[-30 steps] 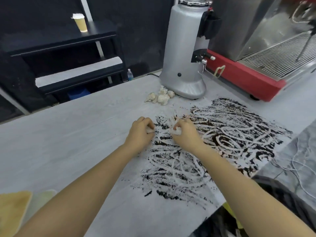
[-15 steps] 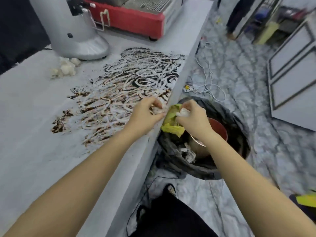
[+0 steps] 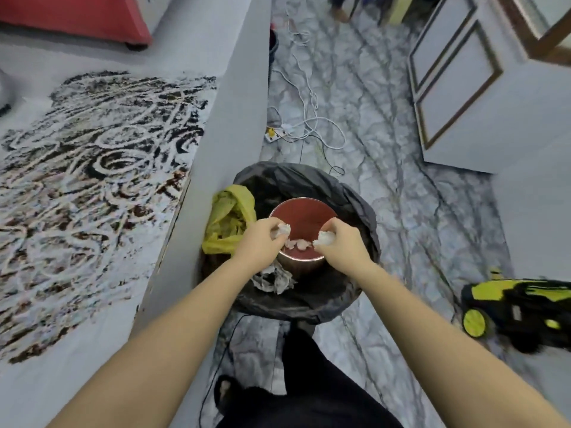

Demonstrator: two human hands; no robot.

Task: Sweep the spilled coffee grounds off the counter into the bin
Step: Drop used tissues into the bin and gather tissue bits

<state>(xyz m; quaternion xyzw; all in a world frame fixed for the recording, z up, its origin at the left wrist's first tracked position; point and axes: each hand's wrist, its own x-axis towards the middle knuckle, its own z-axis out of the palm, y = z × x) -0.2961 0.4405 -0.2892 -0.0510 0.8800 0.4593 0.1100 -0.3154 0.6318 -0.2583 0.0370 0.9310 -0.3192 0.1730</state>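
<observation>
Right, I see both hands over the bin (image 3: pixel 355 193) on the floor beside the counter (image 3: pixel 228 125): the left hand (image 3: pixel 262 242) pinches a small white wad (image 3: pixel 283 229), and the right hand (image 3: pixel 341 242) pinches another white wad (image 3: pixel 324 238), fingers curled on each (white scraps lie between them, over a red bowl (image 3: pixel 304 214) inside). Coffee grounds (image 3: pixel 102 168) cover the counter in smeared swirls at my left

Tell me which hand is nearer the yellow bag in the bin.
Left. The left hand holds a white wad right beside the yellow bag, almost touching it. The right hand is farther, across the red container from the bag.
</observation>
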